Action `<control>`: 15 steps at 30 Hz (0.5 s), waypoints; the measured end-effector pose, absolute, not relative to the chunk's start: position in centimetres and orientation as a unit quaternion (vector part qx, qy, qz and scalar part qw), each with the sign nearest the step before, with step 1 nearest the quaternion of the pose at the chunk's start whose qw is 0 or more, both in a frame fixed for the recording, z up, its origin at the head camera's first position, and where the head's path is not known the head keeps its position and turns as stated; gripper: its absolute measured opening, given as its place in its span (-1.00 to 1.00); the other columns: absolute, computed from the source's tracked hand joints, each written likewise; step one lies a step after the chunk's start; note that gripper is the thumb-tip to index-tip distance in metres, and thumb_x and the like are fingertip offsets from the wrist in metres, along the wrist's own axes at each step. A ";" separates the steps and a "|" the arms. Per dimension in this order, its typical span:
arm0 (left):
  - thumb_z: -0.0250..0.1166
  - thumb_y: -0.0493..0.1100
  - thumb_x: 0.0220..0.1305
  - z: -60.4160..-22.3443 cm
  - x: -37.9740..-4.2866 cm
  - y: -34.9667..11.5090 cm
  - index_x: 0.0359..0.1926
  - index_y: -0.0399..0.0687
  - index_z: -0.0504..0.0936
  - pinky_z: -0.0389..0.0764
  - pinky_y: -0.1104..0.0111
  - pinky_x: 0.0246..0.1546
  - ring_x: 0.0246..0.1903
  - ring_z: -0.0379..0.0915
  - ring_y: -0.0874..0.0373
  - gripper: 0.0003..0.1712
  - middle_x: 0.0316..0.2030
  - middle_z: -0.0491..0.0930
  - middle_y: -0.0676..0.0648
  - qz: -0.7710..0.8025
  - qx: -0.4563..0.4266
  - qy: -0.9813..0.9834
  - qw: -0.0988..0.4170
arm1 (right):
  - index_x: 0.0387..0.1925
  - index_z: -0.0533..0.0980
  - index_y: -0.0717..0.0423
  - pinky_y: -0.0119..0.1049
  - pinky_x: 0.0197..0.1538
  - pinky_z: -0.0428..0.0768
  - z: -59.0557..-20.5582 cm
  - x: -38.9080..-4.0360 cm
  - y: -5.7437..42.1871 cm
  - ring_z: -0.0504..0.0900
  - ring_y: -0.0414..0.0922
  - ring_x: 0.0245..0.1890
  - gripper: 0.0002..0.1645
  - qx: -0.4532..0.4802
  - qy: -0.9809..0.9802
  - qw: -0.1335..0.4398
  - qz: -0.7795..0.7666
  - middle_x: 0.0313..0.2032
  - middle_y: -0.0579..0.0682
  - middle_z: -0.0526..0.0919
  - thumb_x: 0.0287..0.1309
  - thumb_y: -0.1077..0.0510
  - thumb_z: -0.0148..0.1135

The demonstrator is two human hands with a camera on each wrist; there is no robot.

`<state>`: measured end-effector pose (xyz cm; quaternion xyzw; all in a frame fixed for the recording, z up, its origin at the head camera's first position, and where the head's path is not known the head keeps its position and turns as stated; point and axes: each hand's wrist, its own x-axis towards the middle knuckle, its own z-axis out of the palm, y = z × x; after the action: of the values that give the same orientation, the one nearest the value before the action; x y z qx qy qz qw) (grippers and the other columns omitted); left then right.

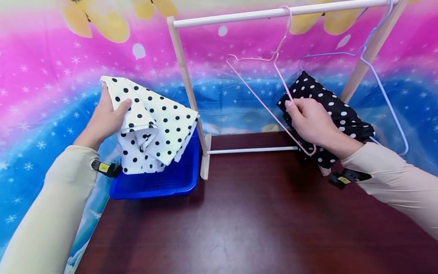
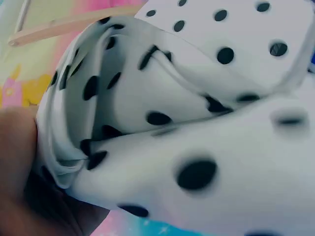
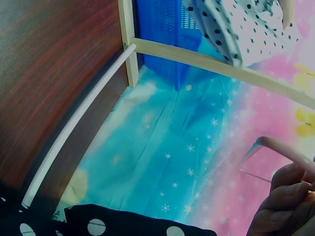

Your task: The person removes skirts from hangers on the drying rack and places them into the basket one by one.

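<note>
My left hand (image 1: 109, 114) grips a white cloth with black dots (image 1: 171, 125), thumb on top, at its upper left corner. The folded cloth hangs over a blue basket (image 1: 164, 186); in the left wrist view its layers (image 2: 157, 147) fill most of the picture. With my right hand (image 1: 309, 120) I pinch one side of a pink hanger (image 1: 254, 93), whose hook sits over the rack's white top bar (image 1: 232, 17). Right behind that hand hangs a black cloth with white dots (image 1: 342, 114), on a light purple hanger (image 1: 383, 87).
The rack's wooden left post (image 1: 183, 72) stands beside the basket, and a white lower bar (image 1: 253, 150) runs near the dark wooden table (image 1: 239, 220). Behind everything hangs a colourful backdrop (image 1: 44, 95) with snowflakes.
</note>
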<state>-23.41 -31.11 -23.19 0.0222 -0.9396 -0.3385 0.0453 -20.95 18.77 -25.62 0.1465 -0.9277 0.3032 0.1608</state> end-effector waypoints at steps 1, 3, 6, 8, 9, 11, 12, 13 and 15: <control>-0.18 0.33 0.50 -23.3 -23.5 -31.1 0.53 0.31 -0.71 0.61 0.06 0.19 -0.03 0.70 -0.04 0.00 0.40 0.26 -0.42 -0.355 0.029 -0.933 0.050 | -0.68 0.31 0.12 -0.25 -0.63 0.20 -25.6 -20.9 18.7 0.28 -0.07 -0.69 -0.36 0.148 -0.928 0.160 0.303 -0.75 -0.05 0.28 0.56 -0.08 -0.15; -0.15 0.26 0.52 -23.5 -23.7 -31.1 0.56 0.34 -0.60 0.72 0.33 -0.05 -0.27 0.70 0.26 -0.07 0.33 0.34 -0.34 -0.384 0.037 -0.921 0.061 | -0.67 0.31 0.12 -0.25 -0.63 0.21 -25.7 -20.9 18.7 0.29 -0.06 -0.68 -0.36 0.149 -0.928 0.160 0.303 -0.74 -0.04 0.29 0.57 -0.07 -0.15; -0.11 0.18 0.54 -23.7 -24.0 -31.6 0.61 0.27 -0.37 0.67 0.56 -0.19 -0.30 0.57 0.52 -0.16 0.37 0.30 -0.29 -0.408 0.053 -0.909 0.060 | -0.67 0.31 0.12 -0.25 -0.63 0.20 -25.7 -20.9 18.7 0.28 -0.05 -0.68 -0.36 0.148 -0.928 0.158 0.304 -0.74 -0.03 0.29 0.57 -0.08 -0.15; -0.08 0.16 0.53 -23.7 -24.0 -32.2 0.61 0.13 -0.20 0.66 0.58 -0.22 -0.31 0.55 0.53 -0.19 0.38 0.29 -0.30 -0.404 0.069 -0.911 0.052 | -0.67 0.32 0.12 -0.25 -0.63 0.20 -25.7 -20.9 18.7 0.28 -0.06 -0.68 -0.36 0.146 -0.928 0.159 0.304 -0.74 -0.04 0.29 0.56 -0.09 -0.16; -0.06 0.16 0.53 -23.6 -23.9 -32.5 0.60 0.05 -0.12 0.67 0.56 -0.25 -0.33 0.55 0.51 -0.21 0.36 0.31 -0.31 -0.396 0.077 -0.914 0.047 | -0.67 0.32 0.12 -0.25 -0.63 0.20 -25.7 -20.9 18.7 0.28 -0.06 -0.68 -0.36 0.144 -0.928 0.160 0.304 -0.75 -0.05 0.29 0.56 -0.09 -0.15; -0.05 0.17 0.52 -23.2 -23.8 -33.2 0.57 -0.11 -0.03 0.70 0.49 -0.30 -0.40 0.58 0.47 -0.20 0.30 0.36 -0.35 -0.379 0.091 -0.920 0.033 | -0.67 0.32 0.12 -0.25 -0.63 0.20 -25.7 -20.9 18.8 0.28 -0.07 -0.69 -0.37 0.142 -0.929 0.161 0.303 -0.75 -0.06 0.28 0.56 -0.08 -0.14; -0.04 0.18 0.51 -23.0 -23.8 -33.6 0.55 -0.17 0.00 0.71 0.46 -0.34 -0.44 0.59 0.45 -0.19 0.24 0.41 -0.36 -0.369 0.095 -0.924 0.028 | -0.67 0.33 0.11 -0.25 -0.62 0.20 -25.7 -20.9 18.9 0.29 -0.07 -0.69 -0.38 0.141 -0.929 0.162 0.302 -0.75 -0.06 0.29 0.56 -0.07 -0.13; -0.03 0.18 0.51 -22.8 -23.7 -33.8 0.54 -0.22 0.00 0.71 0.43 -0.36 -0.47 0.60 0.43 -0.17 0.19 0.43 -0.35 -0.364 0.099 -0.926 0.025 | -0.67 0.33 0.12 -0.25 -0.62 0.21 -25.6 -20.9 19.0 0.29 -0.08 -0.69 -0.38 0.140 -0.929 0.163 0.301 -0.76 -0.06 0.29 0.56 -0.06 -0.13; -0.01 0.17 0.50 -22.4 -23.8 -34.1 0.52 -0.26 0.01 0.72 0.40 -0.37 -0.49 0.60 0.41 -0.17 0.06 0.49 -0.25 -0.370 0.107 -0.922 0.020 | -0.67 0.33 0.12 -0.25 -0.61 0.21 -25.6 -20.8 19.1 0.29 -0.08 -0.69 -0.38 0.137 -0.929 0.163 0.301 -0.76 -0.06 0.30 0.56 -0.06 -0.13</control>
<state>-23.79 -34.07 -22.40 0.1071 -0.9224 -0.3705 0.0198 -20.84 19.15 -25.62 0.1372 -0.9295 0.3011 0.1631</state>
